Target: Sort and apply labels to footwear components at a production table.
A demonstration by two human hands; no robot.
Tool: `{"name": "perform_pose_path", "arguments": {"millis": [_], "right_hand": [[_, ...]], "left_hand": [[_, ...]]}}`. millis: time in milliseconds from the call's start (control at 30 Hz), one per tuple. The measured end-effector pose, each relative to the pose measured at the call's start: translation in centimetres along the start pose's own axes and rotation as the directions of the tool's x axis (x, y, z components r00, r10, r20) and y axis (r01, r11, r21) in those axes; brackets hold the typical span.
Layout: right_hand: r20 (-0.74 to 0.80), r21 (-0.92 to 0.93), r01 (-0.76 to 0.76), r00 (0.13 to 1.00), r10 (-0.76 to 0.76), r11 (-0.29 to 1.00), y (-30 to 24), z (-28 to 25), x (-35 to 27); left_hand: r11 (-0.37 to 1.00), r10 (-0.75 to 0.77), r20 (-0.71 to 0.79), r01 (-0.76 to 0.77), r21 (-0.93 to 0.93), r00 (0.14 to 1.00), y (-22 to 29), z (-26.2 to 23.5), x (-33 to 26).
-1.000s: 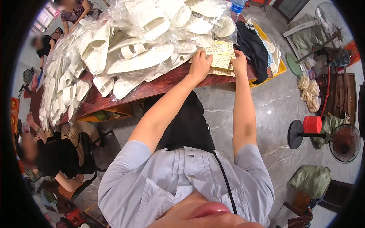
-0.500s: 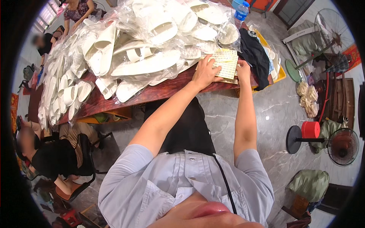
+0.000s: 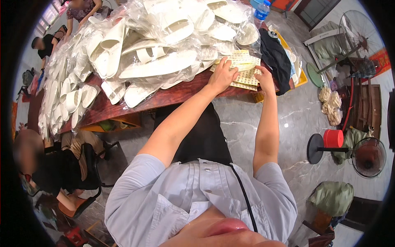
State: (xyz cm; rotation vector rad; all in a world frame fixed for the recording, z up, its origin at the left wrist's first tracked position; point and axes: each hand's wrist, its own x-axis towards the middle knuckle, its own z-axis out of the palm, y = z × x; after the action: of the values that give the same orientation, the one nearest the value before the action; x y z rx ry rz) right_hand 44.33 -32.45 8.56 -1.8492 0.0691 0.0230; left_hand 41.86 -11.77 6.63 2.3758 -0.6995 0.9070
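Note:
Several pale-yellow printed sheets, like sticker sheets, are at the table's front edge, right of centre. My left hand (image 3: 222, 76) is closed on the left side of an upper yellow sheet (image 3: 245, 62). That sheet is tilted and bent. My right hand (image 3: 264, 79) pinches the right edge of the sheets with thumb and fingers. More yellow sheets (image 3: 247, 82) show below, between my hands. Behind and left of my hands lies a big heap of white slippers (image 3: 160, 68) in clear plastic bags.
The reddish wooden table (image 3: 96, 110) carries the heap. A black cloth (image 3: 275, 59) lies right of my hands, and a water bottle (image 3: 261, 11) stands behind it. A yellow crate (image 3: 303, 79) is beyond the table's right end. Fans (image 3: 367, 158) stand at right. Other people sit at left.
The upper sheet has dropped from a raised, upright slant to a flatter, bent position, baring sheets below. My right hand has turned inward over the right edge.

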Motion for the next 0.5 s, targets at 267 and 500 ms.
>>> {"name": "perform_pose_path", "arguments": {"millis": [267, 500], "right_hand": [[-0.167, 0.265, 0.052, 0.986, -0.007, 0.963, -0.5, -0.3, -0.8], [-0.151, 0.214, 0.054, 0.988, -0.022, 0.975, 2.0, -1.6, 0.1]], "left_hand": [[0.998, -0.042, -0.031, 0.041, -0.042, 0.999, -0.2, -0.1, 0.1], [1.000, -0.016, -0.035, 0.016, -0.020, 0.999, -0.1, -0.1, 0.1]]}}
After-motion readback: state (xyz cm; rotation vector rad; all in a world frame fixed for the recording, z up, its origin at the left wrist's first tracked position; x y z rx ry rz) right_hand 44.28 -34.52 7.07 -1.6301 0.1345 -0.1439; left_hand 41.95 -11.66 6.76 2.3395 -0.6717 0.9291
